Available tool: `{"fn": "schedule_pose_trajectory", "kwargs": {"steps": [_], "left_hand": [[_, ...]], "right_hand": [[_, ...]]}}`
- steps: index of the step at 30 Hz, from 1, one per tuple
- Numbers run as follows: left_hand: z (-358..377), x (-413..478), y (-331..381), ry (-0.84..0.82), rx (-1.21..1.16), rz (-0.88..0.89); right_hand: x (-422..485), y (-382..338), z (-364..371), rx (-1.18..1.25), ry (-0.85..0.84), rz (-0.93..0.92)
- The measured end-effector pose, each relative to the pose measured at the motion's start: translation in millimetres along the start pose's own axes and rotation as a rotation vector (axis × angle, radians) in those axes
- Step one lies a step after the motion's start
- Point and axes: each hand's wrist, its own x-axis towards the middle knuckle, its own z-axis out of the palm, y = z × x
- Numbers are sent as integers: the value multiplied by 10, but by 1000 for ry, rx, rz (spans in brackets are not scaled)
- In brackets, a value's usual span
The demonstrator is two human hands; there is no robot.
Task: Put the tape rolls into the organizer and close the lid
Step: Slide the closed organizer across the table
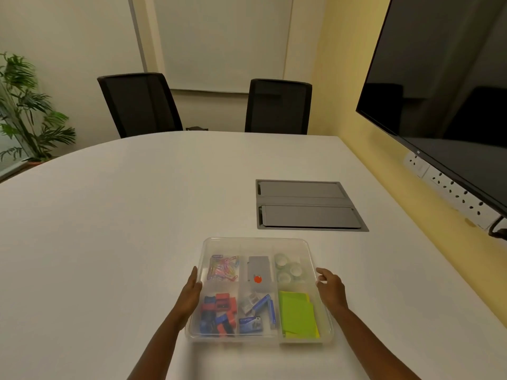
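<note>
A clear plastic organizer [258,242] with six compartments lies on the white table, and a translucent lid seems to rest on top of it. Several clear tape rolls [288,267] sit in its far right compartment. My left hand [192,289] lies flat against the organizer's left edge with the fingers straight. At the right edge, my right hand [329,286] touches the rim with loosely curled fingers. Neither hand holds a loose object.
The other compartments hold coloured paper clips [223,267], a grey stapler-like item [258,270], red and blue clips [218,314], staple boxes [255,311] and green sticky notes [297,314]. A grey cable hatch [307,205] lies beyond, two black chairs [140,102] at the far side, a wall screen [444,78] on the right.
</note>
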Motion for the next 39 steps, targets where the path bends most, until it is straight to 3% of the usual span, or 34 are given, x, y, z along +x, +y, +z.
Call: {"fn": "schedule_pose_trajectory", "kwargs": {"steps": [6, 14, 22, 39], "left_hand": [[94, 25, -68, 179, 150, -76], [230, -281, -363, 414, 334, -94], [247, -408, -432, 463, 354, -72], [239, -399, -521, 426, 163, -51]], "right_hand": [[-99, 65, -22, -9, -53, 19], [-528, 464, -33, 171, -96, 216], [-891, 643, -4, 687, -149, 412], [-934, 565, 117, 689, -40, 406]]}}
